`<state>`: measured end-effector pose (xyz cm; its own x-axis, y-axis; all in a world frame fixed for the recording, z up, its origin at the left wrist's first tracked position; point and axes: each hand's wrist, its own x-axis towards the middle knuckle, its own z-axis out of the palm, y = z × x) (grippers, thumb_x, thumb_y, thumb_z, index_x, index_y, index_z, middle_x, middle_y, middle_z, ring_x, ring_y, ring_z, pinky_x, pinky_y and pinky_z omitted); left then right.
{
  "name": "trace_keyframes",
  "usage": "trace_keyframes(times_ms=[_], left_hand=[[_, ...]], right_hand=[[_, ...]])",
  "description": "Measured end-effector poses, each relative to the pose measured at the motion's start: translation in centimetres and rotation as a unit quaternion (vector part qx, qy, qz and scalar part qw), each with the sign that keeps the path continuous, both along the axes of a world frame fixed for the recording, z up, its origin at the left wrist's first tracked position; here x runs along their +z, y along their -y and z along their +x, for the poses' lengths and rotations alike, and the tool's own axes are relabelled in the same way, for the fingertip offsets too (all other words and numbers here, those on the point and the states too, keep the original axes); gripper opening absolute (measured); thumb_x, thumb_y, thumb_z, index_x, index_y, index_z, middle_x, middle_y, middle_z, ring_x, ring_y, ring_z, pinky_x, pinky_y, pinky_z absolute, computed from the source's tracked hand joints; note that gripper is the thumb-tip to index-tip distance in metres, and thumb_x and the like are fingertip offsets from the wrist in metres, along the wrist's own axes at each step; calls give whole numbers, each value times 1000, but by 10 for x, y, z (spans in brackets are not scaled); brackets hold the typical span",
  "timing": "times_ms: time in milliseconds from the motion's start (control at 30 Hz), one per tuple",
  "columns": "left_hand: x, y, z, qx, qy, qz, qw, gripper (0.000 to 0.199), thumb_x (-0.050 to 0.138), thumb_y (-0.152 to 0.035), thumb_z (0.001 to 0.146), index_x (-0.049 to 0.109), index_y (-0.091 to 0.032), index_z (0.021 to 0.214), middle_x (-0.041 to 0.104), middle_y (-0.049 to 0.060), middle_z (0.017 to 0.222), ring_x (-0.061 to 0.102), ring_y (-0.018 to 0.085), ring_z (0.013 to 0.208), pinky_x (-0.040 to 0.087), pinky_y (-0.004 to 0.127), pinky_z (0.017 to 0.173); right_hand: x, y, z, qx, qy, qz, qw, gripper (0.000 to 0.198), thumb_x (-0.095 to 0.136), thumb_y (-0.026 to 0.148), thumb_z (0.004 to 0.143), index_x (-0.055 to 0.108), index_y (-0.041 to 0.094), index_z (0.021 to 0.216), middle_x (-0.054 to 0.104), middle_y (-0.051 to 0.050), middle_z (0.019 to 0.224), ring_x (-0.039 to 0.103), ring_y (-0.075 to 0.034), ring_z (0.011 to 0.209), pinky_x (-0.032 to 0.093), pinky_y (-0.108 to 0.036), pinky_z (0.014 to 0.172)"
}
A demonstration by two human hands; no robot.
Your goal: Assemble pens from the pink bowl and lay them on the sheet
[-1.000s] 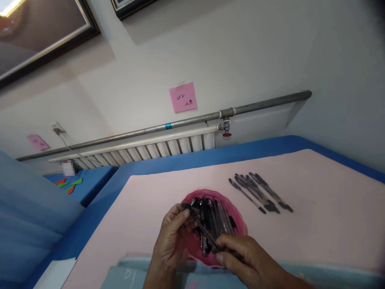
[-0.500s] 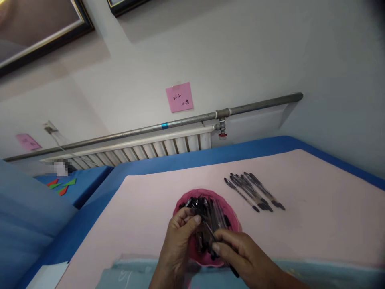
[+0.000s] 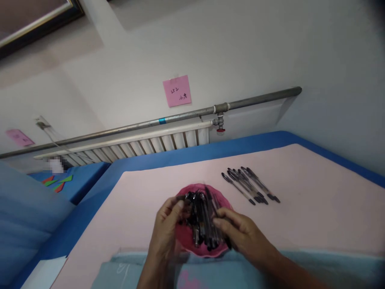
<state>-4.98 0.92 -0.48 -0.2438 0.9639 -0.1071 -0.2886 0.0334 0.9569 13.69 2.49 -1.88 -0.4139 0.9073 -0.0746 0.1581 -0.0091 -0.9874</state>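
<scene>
Drawn farther apart, left hand (image 3: 166, 220) clamps its grip on a dark piece (image 3: 181, 197), right hand (image 3: 240, 232) on a pen (image 3: 212, 200), over a pink bowl (image 3: 184, 237).

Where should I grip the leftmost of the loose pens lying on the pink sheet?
Probably mid-barrel: the leftmost pen is slim and lies flat, so pinch across it from above, coming from its left, since the other pens lie close along its right.

Blue desk (image 3: 186, 155) covered with a pink sheet (image 3: 144, 200); on that, a darker pink bowl (image 3: 185, 241); slanted pens (image 3: 247, 185) clustered farther right; white paper (image 3: 45, 273) at near left.
</scene>
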Motion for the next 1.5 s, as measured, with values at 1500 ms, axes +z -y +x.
trace_keyframes(times_ms=[1500], left_hand=[[-31, -13, -23, -43, -657, -19, 752, 15, 53, -18, 74, 65, -19, 82, 55, 9, 113, 50, 24, 106, 38, 40, 93]], right_hand=[[-3, -13, 4, -39, -82, -38, 995, 21, 53, 40, 81, 49, 21, 73, 35, 10, 48, 28, -5, 38, 21, -21, 37]])
